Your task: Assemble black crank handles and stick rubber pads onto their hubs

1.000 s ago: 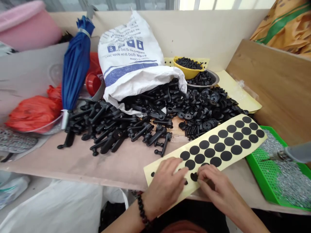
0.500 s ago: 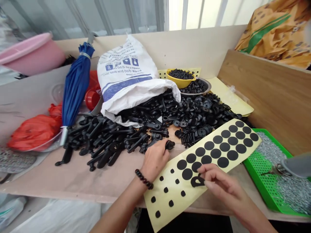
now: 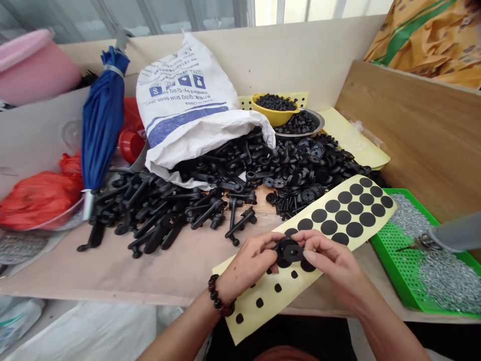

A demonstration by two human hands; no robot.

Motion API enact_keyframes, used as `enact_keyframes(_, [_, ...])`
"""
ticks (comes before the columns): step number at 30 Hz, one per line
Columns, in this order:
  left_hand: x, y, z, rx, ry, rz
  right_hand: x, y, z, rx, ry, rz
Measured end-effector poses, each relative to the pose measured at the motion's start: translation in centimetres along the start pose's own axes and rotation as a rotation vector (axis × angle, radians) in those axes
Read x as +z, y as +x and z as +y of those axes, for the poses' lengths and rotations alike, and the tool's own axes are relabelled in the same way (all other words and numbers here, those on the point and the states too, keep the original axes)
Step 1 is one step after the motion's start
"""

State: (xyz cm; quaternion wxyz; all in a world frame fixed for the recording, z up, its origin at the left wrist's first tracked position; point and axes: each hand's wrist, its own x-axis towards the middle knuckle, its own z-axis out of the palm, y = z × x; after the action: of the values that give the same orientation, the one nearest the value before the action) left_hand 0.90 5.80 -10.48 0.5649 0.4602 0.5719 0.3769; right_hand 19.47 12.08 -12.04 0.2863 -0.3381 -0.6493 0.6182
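Observation:
My left hand point(image 3: 250, 263), with a dark bead bracelet on its wrist, grips a black plastic part with a round base point(image 3: 285, 244). The fingers of my right hand point(image 3: 332, 255) pinch a round black sticker point(image 3: 293, 253) against the face of that part. The fingers hide much of both. Beneath my hands lies a yellow backing sheet point(image 3: 240, 328) with rows of black round stickers point(image 3: 342, 217) and small black dots. Beyond my left hand, loose black lever-like parts point(image 3: 161, 228) spread over the table.
A white sack point(image 3: 188, 95) spills black parts beside a heap of round black pieces point(image 3: 319, 158). Behind are a yellow bowl point(image 3: 276, 116) and a metal dish point(image 3: 319, 123). At right, a grey tool point(image 3: 456, 235) overhangs a green tray point(image 3: 398, 281) of screws. A blue umbrella point(image 3: 103, 120) leans left.
My left hand has come back from the pile with a black part. My right hand has brought the sticker to it, and both hands now meet above the sheet.

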Motion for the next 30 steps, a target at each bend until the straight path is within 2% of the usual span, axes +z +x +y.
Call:
enact_keyframes(7, [-0.31, -0.48, 0.14, 0.026, 0.122, 0.012, 0.54, 0.20, -0.09, 0.043, 0.042, 0.058])
enact_keyframes(21, [-0.20, -0.90, 0.64, 0.063, 0.139, -0.022, 0.51, 0.33, 0.14, 0.060, 0.028, 0.006])
enact_keyframes(30, [-0.11, -0.94, 0.70, 0.095, 0.197, 0.000, 0.66, 0.28, -0.21, 0.070, 0.036, 0.014])
